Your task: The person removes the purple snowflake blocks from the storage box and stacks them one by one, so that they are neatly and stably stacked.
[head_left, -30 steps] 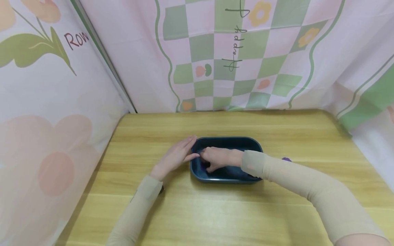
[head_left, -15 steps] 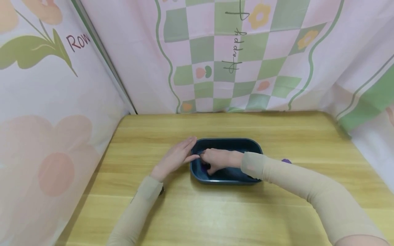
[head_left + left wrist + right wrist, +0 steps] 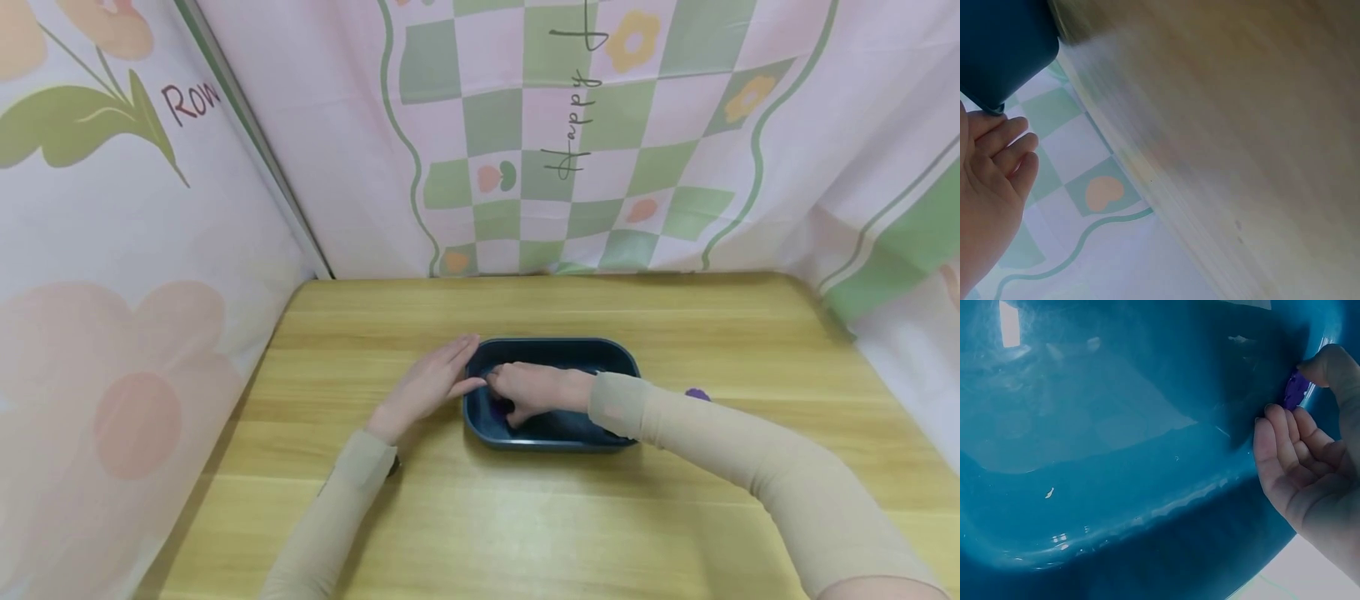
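A dark blue basin with rounded corners stands on the wooden table. My right hand reaches down into its left end. In the right wrist view, the thumb and fingertips pinch a small purple piece with a bumpy surface, close to the basin's inner wall; what kind of thing it is, I cannot tell. The basin's floor looks shiny and wet there. My left hand lies at the left end of the basin, its fingers extended along the outer corner and the thumb reaching over the rim. In the left wrist view, its fingertips are right at the rim.
Another purple thing with a scalloped edge lies on the table right of the basin, partly hidden by the right sleeve. A patterned curtain hangs behind the table's far edge, and a printed cloth covers the left side.
The head view has tipped a little, so everything sits slightly lower. My right thumb has shifted slightly inside the basin. The left hand keeps its place at the rim.
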Demonstrator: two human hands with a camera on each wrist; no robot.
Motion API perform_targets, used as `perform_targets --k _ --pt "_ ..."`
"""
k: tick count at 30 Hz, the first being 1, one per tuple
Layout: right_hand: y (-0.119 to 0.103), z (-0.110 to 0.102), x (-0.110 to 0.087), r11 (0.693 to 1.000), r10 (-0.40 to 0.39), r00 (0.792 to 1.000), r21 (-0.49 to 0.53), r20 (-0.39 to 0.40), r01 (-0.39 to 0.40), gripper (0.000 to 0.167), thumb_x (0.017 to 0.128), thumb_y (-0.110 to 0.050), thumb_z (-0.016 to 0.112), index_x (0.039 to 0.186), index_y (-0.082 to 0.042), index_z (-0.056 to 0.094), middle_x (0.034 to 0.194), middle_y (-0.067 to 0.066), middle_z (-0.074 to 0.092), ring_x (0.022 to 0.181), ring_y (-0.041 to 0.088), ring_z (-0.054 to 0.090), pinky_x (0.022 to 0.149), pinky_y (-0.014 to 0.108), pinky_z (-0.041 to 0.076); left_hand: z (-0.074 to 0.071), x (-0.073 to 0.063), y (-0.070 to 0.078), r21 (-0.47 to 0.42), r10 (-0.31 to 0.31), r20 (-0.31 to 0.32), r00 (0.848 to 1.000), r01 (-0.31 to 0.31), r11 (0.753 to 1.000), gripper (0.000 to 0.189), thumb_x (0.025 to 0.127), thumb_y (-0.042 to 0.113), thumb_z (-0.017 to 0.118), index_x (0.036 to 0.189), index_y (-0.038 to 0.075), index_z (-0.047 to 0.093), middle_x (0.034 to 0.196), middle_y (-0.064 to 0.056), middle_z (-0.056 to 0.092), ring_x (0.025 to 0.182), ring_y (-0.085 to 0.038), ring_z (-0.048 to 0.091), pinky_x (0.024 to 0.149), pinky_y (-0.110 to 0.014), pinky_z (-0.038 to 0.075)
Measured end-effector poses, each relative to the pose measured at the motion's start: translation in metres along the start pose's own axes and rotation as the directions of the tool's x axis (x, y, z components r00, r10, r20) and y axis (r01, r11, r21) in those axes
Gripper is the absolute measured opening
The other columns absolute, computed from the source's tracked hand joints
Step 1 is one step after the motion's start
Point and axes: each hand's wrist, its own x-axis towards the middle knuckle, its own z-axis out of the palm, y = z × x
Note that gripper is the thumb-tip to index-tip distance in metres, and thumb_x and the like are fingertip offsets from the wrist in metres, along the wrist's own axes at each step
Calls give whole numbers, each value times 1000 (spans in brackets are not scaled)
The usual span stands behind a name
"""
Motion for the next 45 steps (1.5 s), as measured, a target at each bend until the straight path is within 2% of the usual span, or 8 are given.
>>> perform_targets --k 14,24,35,45 --pt "0 1 1 1000 0 1000 -26 9 0 40 81 -23 81 112 -6 63 97 3 67 78 8 61 74 19 58 0 0 0 2 -13 25 1000 13 1000 67 99 43 56 148 -1 43 152 -16 48 141 -28 48 116 -41 44" --pt "-3 0 0 999 12 1000 -33 29 -11 41 82 -23 81 114 -6 63 98 3 68 77 7 64 70 17 57 0 -1 0 6 -14 32 999 14 1000 66 99 41 57 148 -2 42 152 -17 48 141 -29 48 116 -41 44" --pt "3 -9 -9 1000 -11 1000 -2 15 11 29 84 -20 78 106 -7 65 92 3 67 71 7 59 68 17 55 -3 1 2 -13 -32 55 998 33 999 68 100 43 56 149 -1 40 153 -17 46 142 -29 46 118 -41 42" --pt "14 -20 -28 999 34 999 16 13 -35 26 84 -20 79 99 -5 64 94 6 66 71 9 57 65 19 54 -6 2 5 -42 -42 61 997 45 998 68 99 42 57 149 -2 41 152 -19 46 142 -30 46 119 -42 41"
